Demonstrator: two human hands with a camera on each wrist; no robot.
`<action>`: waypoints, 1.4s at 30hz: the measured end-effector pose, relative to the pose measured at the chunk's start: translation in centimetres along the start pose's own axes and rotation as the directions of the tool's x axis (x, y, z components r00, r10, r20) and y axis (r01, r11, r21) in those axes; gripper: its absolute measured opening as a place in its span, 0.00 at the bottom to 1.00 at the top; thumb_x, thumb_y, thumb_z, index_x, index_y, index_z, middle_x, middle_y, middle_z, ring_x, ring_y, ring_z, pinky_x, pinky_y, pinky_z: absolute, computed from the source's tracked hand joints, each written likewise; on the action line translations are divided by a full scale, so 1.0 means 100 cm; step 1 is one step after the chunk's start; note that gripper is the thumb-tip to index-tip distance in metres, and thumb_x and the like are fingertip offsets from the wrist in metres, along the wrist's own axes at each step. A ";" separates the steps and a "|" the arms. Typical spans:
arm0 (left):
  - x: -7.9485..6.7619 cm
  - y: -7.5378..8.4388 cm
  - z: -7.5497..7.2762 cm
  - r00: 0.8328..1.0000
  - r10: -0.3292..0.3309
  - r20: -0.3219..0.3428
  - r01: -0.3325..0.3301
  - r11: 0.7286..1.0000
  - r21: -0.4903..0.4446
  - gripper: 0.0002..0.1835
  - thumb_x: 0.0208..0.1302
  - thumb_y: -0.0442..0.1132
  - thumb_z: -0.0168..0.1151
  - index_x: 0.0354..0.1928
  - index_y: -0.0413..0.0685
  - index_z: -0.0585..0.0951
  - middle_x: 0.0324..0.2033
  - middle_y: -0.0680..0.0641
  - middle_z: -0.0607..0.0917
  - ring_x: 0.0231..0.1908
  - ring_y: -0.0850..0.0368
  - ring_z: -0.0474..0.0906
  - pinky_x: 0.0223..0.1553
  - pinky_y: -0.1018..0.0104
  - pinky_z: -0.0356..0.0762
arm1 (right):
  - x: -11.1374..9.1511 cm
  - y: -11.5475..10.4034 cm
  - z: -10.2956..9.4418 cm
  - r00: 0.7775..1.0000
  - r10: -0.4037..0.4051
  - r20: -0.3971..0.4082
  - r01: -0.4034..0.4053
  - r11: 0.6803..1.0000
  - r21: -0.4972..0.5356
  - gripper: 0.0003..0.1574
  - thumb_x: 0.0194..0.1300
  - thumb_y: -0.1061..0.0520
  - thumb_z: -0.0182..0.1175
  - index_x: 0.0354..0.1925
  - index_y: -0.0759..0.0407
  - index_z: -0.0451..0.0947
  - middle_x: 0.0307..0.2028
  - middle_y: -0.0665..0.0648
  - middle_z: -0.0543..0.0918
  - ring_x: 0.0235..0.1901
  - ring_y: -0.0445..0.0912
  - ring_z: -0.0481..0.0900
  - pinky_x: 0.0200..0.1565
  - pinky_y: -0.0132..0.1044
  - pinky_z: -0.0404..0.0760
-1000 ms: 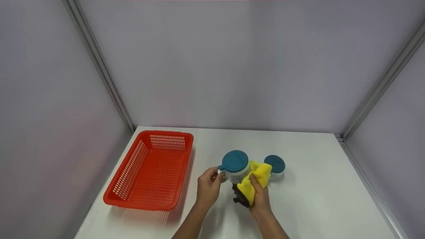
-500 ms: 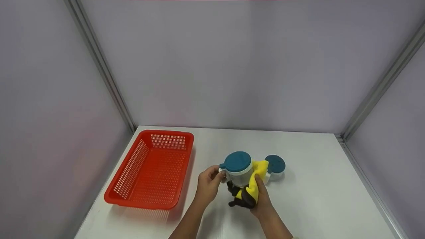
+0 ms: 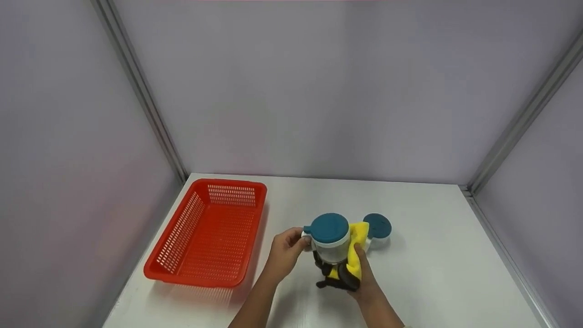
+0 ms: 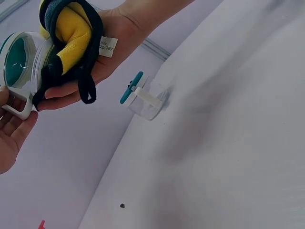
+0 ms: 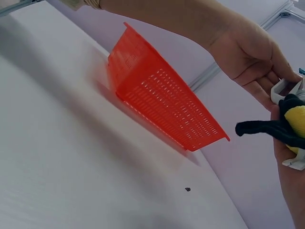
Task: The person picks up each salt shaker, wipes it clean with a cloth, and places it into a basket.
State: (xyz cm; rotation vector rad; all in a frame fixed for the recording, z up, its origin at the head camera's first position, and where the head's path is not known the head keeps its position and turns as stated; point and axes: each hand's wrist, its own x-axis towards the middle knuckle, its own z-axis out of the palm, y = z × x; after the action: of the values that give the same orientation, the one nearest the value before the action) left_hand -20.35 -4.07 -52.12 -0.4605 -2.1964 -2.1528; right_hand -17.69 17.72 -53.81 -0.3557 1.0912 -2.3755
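A clear jar (image 3: 331, 251) with a teal lid (image 3: 329, 228) and a white side handle (image 4: 20, 108) is held up over the white table. My left hand (image 3: 283, 254) pinches that handle between thumb and fingers. On the other side, my right hand (image 3: 365, 275) holds a yellow cloth (image 3: 357, 239) with dark edging against the jar's wall and under its base. In the left wrist view a white tag (image 4: 108, 46) hangs from the cloth. A second jar (image 4: 147, 99) of the same kind stands on the table behind the right hand.
A red perforated plastic basket (image 3: 248, 255) sits on the left of the table (image 3: 432, 269). Pale panels (image 3: 291, 91) enclose the back and sides. A small dark spot (image 5: 187, 189) shows on the table.
Both hands have brought the jar slightly right and toward the body. The cloth has shifted around the jar, its dark end now bunched beneath the base. Basket and second jar stay put.
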 end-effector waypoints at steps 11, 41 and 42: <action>-0.003 -0.001 0.003 0.999 0.018 -0.038 -0.019 1.000 -0.024 0.13 0.65 0.40 0.65 0.50 0.45 0.84 0.43 0.43 0.86 0.43 0.49 0.86 0.47 0.64 0.85 | 0.005 0.002 0.002 0.954 0.048 -0.297 -0.057 0.998 -0.020 0.49 0.65 0.25 0.45 0.69 0.52 0.47 0.54 0.52 0.72 0.52 0.46 0.73 0.62 0.37 0.74; -0.006 -0.008 0.027 0.961 0.064 -0.270 -0.006 0.977 0.211 0.07 0.63 0.43 0.68 0.41 0.51 0.85 0.33 0.54 0.85 0.32 0.62 0.83 0.37 0.71 0.85 | 0.021 0.029 -0.010 0.734 -0.582 -0.351 0.026 0.541 -0.841 0.65 0.43 0.47 0.81 0.72 0.39 0.54 0.57 0.46 0.74 0.52 0.45 0.74 0.63 0.47 0.73; -0.006 -0.008 0.029 0.958 0.061 -0.280 -0.004 0.980 0.200 0.07 0.63 0.43 0.68 0.41 0.51 0.85 0.33 0.54 0.85 0.32 0.62 0.83 0.37 0.71 0.85 | 0.021 0.030 -0.009 0.719 -0.607 -0.338 0.036 0.518 -0.854 0.66 0.43 0.47 0.81 0.73 0.39 0.54 0.57 0.45 0.73 0.53 0.43 0.73 0.63 0.44 0.73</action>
State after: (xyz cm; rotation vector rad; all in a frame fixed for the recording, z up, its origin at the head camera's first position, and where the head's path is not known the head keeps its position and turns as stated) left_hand -19.40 -1.36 -53.14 -0.1616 -2.1887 -1.8242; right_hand -18.86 15.50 -56.67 -0.0700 2.6941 -2.1642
